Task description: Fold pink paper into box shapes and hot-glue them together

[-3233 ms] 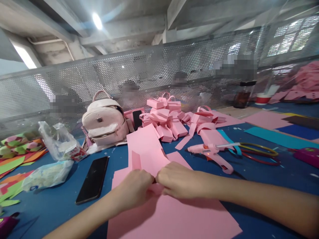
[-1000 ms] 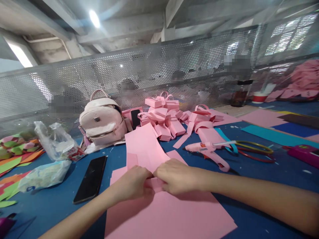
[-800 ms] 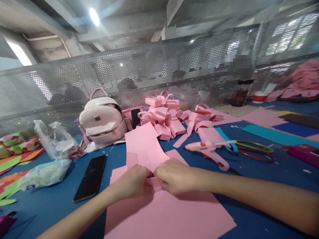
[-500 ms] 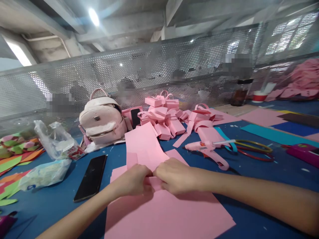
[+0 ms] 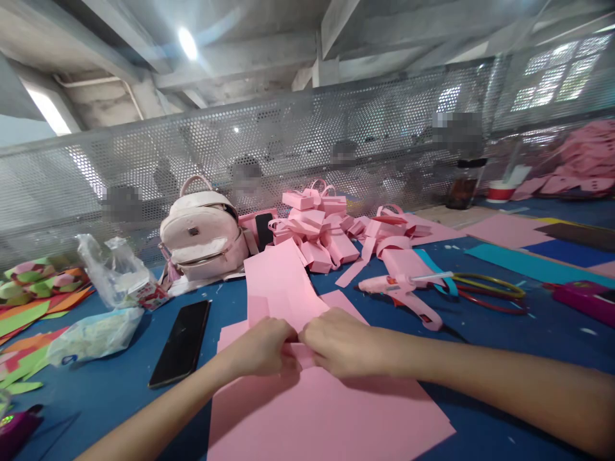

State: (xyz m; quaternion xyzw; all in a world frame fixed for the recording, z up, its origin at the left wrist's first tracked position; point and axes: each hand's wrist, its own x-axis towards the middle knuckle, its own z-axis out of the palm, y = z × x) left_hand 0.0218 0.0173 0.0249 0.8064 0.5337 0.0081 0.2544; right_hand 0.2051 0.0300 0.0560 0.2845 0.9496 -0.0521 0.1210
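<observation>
Between the near and far edges of the blue table (image 5: 110, 403), the left hand (image 5: 266, 346) and the right hand (image 5: 336, 340) almost meet, each grip pinching a folded pink paper sheet (image 5: 278, 275) above larger pink sheets (image 5: 336, 419). Its flat end points toward the far edge, where a backpack (image 5: 206, 237) stands near piled pink paper boxes (image 5: 312, 224). A smartphone (image 5: 180, 342) lies left of the hands, a pink glue gun (image 5: 406, 291) right.
</observation>
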